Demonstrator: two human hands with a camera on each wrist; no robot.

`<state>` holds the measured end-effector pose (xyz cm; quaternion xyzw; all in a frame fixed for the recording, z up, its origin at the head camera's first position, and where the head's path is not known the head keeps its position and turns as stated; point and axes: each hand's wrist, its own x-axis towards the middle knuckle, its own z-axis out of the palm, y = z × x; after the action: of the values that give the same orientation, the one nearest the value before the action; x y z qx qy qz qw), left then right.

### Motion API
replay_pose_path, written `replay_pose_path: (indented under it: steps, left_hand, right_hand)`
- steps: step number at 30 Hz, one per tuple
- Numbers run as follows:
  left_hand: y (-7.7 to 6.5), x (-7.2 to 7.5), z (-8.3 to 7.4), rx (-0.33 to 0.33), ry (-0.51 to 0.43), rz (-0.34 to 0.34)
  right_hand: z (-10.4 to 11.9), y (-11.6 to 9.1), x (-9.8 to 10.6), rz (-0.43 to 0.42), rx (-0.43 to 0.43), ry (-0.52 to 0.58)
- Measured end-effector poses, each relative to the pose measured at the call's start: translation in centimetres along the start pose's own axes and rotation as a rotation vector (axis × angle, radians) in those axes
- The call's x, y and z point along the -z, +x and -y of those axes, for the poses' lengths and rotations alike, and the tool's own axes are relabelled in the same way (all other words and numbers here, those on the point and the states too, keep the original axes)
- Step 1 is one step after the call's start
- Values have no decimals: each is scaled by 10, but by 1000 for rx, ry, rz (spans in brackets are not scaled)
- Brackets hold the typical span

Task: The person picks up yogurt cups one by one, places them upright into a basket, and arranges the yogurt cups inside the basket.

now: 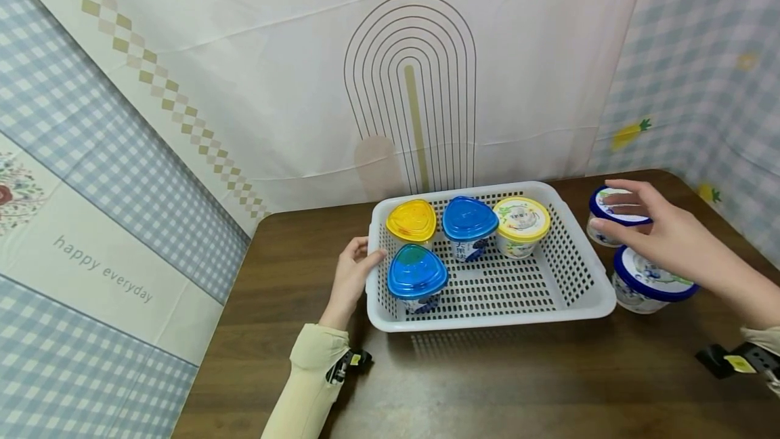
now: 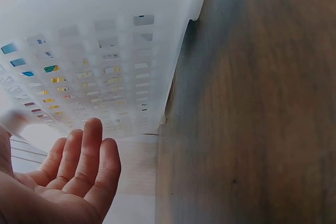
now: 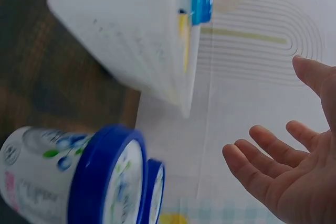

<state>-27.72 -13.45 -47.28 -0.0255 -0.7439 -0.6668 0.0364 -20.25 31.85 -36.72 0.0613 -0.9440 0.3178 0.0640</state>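
Note:
A white perforated plastic basket (image 1: 487,325) stands on the table, with my left hand (image 1: 351,276) at its left rim. That thumb lies over the rim while the fingers stay outside, loosely curved in the left wrist view. Over at the right, my right hand (image 1: 661,232) hovers with fingers spread and holds nothing. Two white tubs with dark blue lids are nearest to it: a rear tub (image 1: 603,230), partly hidden by the fingers, and a front tub (image 1: 636,297) close to the basket. The right wrist view shows a gap between the hand (image 3: 283,166) and the tubs.
Inside the basket sit a cup with a yellow three-cornered lid (image 1: 412,220), two cups with blue lids (image 1: 469,217), and a round tub with a yellow lid (image 1: 522,219). Printed cloth (image 1: 292,87) hangs behind the brown wooden table (image 1: 292,249).

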Motion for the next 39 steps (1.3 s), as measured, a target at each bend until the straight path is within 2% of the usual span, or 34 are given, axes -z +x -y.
replay_pose_path:
  steps: [10,19,23,28,35,39]
  left_hand:
    - [0,1,-3,30,4,22]
    - [-17,-1,-36,20,26,33]
    - [-19,-1,-38,15,19,33]
    - [-18,0,-37,25,19,32]
    - [-2,0,-2,-6,4,1]
    - [-1,-1,-2,-3,5,4]
  right_hand:
    - [-24,-9,4,-67,-24,-29]
    - [-42,-15,5,-72,-86,-43]
    - [-50,-18,3,-57,-98,-55]
    - [-58,-21,2,-55,-113,-43]
    - [-75,-28,-1,-38,-180,-94]
    - [-78,-33,-4,-27,-181,-95]
